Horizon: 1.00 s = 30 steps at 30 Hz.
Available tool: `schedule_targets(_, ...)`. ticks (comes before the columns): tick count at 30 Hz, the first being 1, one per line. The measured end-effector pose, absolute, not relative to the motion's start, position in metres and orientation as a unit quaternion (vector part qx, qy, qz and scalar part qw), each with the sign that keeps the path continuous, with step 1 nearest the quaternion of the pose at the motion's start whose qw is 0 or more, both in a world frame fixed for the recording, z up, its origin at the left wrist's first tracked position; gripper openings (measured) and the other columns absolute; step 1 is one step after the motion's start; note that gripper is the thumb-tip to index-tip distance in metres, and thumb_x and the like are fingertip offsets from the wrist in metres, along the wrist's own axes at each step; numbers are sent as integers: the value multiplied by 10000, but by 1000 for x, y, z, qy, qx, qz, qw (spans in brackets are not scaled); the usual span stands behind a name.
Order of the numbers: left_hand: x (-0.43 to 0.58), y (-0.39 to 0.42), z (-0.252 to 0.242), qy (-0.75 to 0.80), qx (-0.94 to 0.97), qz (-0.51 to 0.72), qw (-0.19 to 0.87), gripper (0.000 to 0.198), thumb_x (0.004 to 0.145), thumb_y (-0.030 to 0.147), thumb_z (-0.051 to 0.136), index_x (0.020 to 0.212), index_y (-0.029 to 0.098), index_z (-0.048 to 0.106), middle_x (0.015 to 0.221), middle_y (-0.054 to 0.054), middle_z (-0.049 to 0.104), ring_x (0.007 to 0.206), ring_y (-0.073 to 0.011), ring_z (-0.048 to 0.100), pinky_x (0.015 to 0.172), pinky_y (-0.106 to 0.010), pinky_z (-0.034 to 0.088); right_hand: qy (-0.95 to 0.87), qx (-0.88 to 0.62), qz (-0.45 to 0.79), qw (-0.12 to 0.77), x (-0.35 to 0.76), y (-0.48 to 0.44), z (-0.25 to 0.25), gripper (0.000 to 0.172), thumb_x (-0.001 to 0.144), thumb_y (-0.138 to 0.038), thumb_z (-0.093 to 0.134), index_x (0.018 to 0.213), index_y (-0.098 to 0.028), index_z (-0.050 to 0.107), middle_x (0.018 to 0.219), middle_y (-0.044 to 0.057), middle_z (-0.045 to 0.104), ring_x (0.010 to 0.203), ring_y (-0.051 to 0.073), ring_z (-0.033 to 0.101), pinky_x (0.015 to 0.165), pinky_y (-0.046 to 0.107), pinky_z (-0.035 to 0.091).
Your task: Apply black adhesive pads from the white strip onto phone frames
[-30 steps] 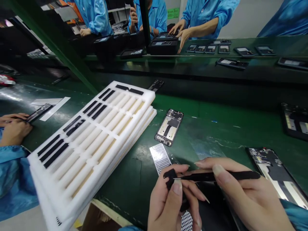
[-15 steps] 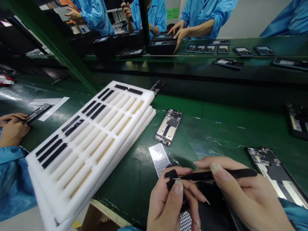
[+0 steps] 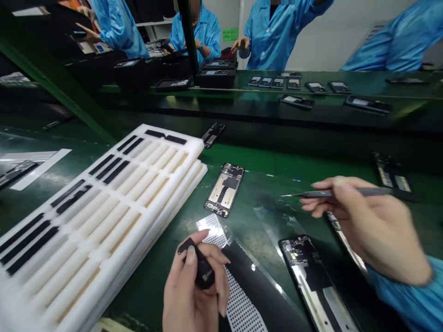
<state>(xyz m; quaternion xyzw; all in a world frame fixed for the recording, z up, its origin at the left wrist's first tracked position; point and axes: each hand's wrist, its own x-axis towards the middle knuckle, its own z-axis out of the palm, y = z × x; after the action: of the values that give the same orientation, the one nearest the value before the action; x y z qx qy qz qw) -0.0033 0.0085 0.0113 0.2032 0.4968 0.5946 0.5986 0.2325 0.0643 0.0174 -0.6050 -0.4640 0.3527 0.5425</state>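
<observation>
My left hand is closed around a small black part, flat and dark, whose exact kind I cannot make out. In my right hand is a pair of tweezers, pinched between thumb and fingers with the thin tip pointing left. Below that hand lies an opened phone body with its circuit board showing. Beneath and beside my left hand are a white sheet of black dots and a dark film. Another opened phone body rests beyond my left hand.
A stack of white foam trays with black strips in some slots stands at the left. More phone bodies lie on the green bench. Several phones lie on the raised shelf, where people in blue coats stand.
My right hand has drawn the tweezers away from the black part, up and to the right. My left hand keeps the part. The view has shifted, and the neighbouring hands at left are gone.
</observation>
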Motion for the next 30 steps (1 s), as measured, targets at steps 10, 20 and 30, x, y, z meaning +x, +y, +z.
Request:
schedule_targets(10,11,59,-27,381,925,-12,2,811,702,-85,373,1485,116,435,1570,-135,429,1074,-295,634,751,-407,622,-437,-598,453,496,261,85,-51,484,895,-622,619,912,-143,690,763,98,778,682,181,756,642,253,622)
schedule_targets(20,28,88,-36,371,921,-107,-45,877,668,-77,456,1516,139,404,1609,-50,330,962,-271,629,701,-379,630,-453,-600,440,492,258,91,-54,499,894,-663,574,885,-181,706,793,75,778,745,201,765,664,284,621)
schedule_targets(30,23,90,-49,408,904,-60,115,899,676,-33,516,1542,148,360,1630,-87,284,1159,-363,562,908,-525,572,-469,-597,437,483,257,92,-59,481,912,-624,568,932,-169,723,894,107,792,788,221,769,701,293,616)
